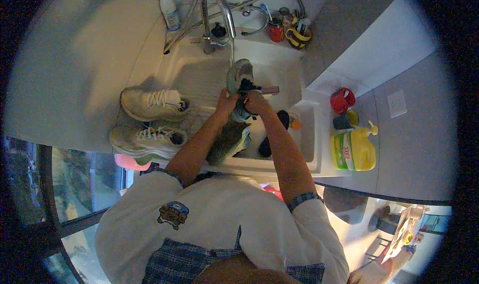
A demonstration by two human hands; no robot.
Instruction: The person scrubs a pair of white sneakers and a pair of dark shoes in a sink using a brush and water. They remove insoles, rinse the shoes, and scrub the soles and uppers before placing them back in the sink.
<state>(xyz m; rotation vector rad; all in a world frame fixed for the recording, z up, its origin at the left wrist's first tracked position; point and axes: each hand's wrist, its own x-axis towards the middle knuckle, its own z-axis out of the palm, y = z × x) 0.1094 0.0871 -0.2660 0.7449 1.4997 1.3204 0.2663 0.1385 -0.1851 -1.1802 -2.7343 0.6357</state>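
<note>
A grey-green shoe (235, 75) is held over the sink (316, 134), its far end below the faucet spout (232, 31). A thin stream seems to run from the spout onto it. My left hand (226, 101) grips the shoe's left side. My right hand (256, 101) is closed at its right side, by a black part (247, 85) I cannot make out. A pinkish bar-like thing (270, 90) shows just beyond my right knuckles; whether I hold it is unclear. Below my hands, a dark shoe-like thing (226, 143) with a pale edge is partly hidden by my left forearm.
Two off-white lace-up sneakers (151, 104) (149, 140) rest on the sink's left side. Dark objects (265, 147) lie in the basin. A yellow pump jug (353, 151) and a red cup (342, 100) stand right; a white bottle (170, 13) and red can (276, 30) stand behind.
</note>
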